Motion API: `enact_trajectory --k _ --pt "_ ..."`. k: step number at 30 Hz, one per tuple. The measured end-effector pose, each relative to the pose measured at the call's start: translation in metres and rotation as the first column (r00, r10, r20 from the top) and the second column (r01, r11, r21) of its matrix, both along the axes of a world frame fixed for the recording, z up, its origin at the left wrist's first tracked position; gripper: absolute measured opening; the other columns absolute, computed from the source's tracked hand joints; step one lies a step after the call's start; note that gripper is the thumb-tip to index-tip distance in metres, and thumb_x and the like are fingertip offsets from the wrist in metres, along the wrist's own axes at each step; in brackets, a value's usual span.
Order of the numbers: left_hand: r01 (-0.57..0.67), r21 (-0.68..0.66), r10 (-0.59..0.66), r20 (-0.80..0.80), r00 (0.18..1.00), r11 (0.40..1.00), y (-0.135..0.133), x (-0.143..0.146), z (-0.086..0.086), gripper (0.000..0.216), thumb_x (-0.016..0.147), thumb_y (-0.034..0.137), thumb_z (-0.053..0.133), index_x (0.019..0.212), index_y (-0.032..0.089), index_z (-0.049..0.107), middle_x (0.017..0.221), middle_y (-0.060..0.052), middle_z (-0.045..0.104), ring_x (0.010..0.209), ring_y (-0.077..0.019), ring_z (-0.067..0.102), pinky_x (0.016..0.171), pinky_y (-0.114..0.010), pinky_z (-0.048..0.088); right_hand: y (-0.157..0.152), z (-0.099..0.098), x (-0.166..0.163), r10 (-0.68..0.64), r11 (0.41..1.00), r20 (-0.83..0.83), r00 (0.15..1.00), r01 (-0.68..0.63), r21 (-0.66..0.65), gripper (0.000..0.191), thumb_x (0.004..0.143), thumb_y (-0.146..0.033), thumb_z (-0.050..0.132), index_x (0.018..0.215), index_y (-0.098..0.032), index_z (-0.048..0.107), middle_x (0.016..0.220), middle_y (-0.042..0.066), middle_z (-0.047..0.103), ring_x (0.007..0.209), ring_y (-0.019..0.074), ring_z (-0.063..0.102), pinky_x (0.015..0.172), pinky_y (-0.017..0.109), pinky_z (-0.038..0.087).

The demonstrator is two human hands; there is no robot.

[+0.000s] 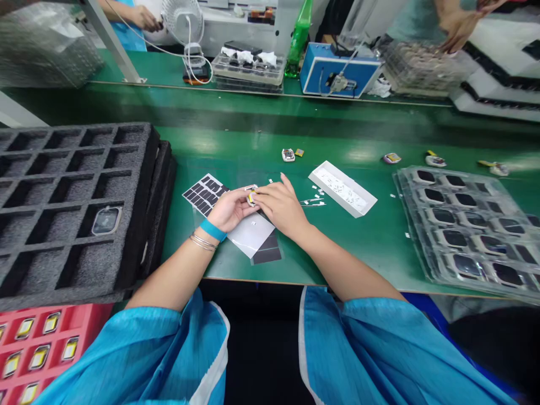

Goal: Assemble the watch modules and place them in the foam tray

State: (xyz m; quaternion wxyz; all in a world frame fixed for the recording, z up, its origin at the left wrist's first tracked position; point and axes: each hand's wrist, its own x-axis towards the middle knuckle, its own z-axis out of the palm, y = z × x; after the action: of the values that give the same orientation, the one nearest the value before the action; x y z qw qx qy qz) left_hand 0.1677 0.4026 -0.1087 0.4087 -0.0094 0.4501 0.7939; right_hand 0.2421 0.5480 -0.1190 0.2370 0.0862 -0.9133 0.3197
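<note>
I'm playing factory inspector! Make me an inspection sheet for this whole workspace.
Surface: green workbench, shiny in patches.
Job's things: small white-and-yellow part, black-squared sheet, white sheet.
Clutter: loose small pieces beyond the hands.
Hands: left hand and right hand both pinch the part.
Cables: white cord beside a desk fan on the far bench.
Surroundings: grey foam tray, clear plastic tray, a co-worker's hand.

The left foam tray (63, 208) looked rough and matt; the right clear plastic tray (459, 225) shone glossy.
</note>
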Motion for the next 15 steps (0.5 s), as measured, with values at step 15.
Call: enact_trajectory --k 15 --pt "0.090 0.056 -0.071 -0.274 0.959 0.994 0.004 0.001 -0.012 0.046 0.064 0.021 0.084 0.105 0.009 0.067 0.095 -0.013 0.072 0.078 -0.0173 0.068 0.079 -0.035 0.056 0.002 -0.005 0.001 0.225 0.672 0.268 0.937 0.050 -0.739 0.068 0.066 -0.044 0.083 0.125 -0.024 0.057 0.124 0.011 0.066 0.109 0.0257 0.067 0.093 0.042 0.057"
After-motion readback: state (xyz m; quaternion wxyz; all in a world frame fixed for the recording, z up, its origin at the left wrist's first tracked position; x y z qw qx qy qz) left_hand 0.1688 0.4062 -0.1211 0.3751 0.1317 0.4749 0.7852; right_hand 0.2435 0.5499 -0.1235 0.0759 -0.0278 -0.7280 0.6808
